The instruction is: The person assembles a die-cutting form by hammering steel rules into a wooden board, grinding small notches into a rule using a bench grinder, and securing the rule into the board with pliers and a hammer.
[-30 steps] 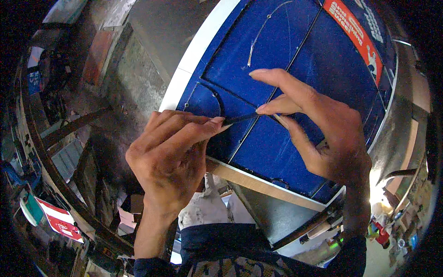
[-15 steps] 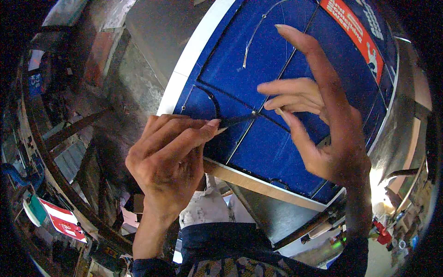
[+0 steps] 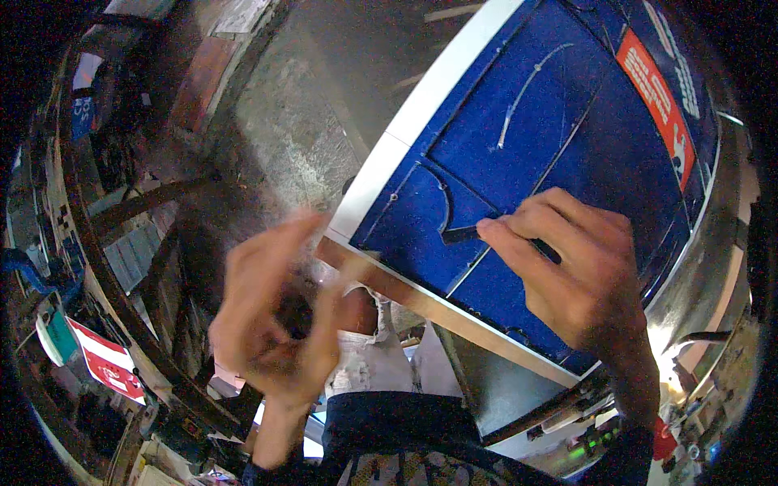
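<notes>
A thin, flexible black strip (image 3: pixel 448 215) lies curved on the blue panel (image 3: pixel 519 105), which has a white edge. My right hand (image 3: pixel 571 263) is closed over the panel, with thumb and forefinger pinching the strip's near end. What the strip is made of I cannot tell. Off the panel's near left corner, my left hand (image 3: pixel 271 316) is blurred by motion. Its thumb and forefinger look apart, and nothing shows between them. Dark straight lines cross the panel, and a loose pale cord (image 3: pixel 519 97) lies farther up it.
An orange-red printed patch (image 3: pixel 658 105) covers part of the panel's far right. A bare wooden edge (image 3: pixel 446 312) runs along the near side, close to my legs. At left stand a curved dark metal rim (image 3: pixel 69 219) and a red-and-white card (image 3: pixel 105 360).
The left hand has let go of the black strip and moved down off the panel. My right hand, open before, now pinches the strip. The panel appears shifted rightward in view.
</notes>
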`<state>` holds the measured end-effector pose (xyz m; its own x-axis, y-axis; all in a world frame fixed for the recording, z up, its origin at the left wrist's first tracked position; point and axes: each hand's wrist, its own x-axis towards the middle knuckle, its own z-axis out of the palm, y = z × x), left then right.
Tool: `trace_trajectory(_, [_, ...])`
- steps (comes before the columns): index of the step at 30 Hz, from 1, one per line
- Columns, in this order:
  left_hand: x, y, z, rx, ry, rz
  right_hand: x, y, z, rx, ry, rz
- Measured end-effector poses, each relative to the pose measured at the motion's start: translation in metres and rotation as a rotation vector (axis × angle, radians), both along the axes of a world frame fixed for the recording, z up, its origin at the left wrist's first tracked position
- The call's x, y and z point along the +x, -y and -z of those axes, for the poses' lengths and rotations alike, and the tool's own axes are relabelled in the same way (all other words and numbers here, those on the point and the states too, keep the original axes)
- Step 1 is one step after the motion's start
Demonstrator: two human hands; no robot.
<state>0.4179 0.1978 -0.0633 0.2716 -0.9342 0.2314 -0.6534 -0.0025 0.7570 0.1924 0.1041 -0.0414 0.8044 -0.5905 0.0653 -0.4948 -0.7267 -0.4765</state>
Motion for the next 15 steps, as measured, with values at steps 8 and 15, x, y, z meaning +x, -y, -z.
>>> trace_trajectory(8, [0.085, -0.116, 0.073, 0.325, -0.116, -0.444, 0.006, -0.003, 0.003, -0.029, -0.047, 0.024])
trace_trajectory(15, [0.132, -0.210, 0.122, 0.668, -0.189, -0.295, 0.016, -0.008, -0.004, -0.047, -0.076, 0.092])
